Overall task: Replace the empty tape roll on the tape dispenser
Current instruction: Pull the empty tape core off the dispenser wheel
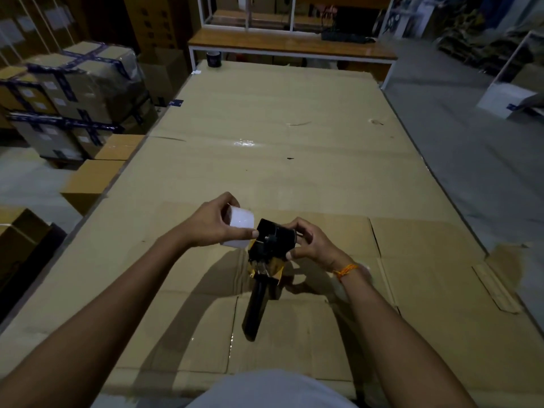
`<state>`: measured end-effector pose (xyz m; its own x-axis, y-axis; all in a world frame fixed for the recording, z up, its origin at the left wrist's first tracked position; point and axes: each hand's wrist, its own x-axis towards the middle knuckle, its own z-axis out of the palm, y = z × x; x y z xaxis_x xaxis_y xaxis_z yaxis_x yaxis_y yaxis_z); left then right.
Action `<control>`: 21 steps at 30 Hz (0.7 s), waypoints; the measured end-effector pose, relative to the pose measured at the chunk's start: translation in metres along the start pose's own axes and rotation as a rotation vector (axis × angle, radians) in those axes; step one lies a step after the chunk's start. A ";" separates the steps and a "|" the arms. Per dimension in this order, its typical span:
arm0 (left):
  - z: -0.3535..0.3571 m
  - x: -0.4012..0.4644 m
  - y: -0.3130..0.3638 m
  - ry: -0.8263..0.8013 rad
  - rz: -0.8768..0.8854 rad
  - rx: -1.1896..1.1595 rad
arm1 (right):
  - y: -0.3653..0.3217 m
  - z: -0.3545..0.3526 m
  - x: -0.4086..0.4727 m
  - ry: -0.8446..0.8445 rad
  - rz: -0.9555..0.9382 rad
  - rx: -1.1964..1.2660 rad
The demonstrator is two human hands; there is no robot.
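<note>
Gleaming white roll beside black dispenser

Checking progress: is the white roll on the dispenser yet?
Off: the left hand holds the white roll beside the dispenser.

Tape dispenser: black body with yellow-gold plating near the neck, long black handle. You are holding it above the cardboard, head pinched between your right fingers and thumb, handle hanging free and pointing down toward you.

White roll: short, wide cylinder, pale and faintly glossy. You are gripping it in your left fingers, thumb over its top, lying on its side just beside the dispenser head, touching or nearly so.
</note>
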<state>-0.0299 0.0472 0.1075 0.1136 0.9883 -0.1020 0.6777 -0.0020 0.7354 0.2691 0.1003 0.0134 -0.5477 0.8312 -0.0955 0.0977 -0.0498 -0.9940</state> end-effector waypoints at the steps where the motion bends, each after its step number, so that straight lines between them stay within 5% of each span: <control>1: 0.003 0.000 -0.002 -0.002 0.009 0.007 | 0.004 0.005 -0.001 0.006 0.006 0.009; 13: 0.035 0.004 -0.004 0.003 0.030 0.013 | 0.022 0.022 0.010 0.280 0.359 0.217; 16: 0.044 0.005 0.001 0.007 0.027 0.007 | 0.031 0.015 0.019 0.419 0.416 -0.074; 21: 0.057 0.008 0.009 -0.002 0.036 -0.024 | 0.037 0.017 0.020 0.290 0.341 -0.505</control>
<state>0.0186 0.0460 0.0749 0.1395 0.9873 -0.0763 0.6556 -0.0343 0.7543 0.2481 0.1056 -0.0261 -0.1785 0.9334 -0.3112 0.6406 -0.1298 -0.7568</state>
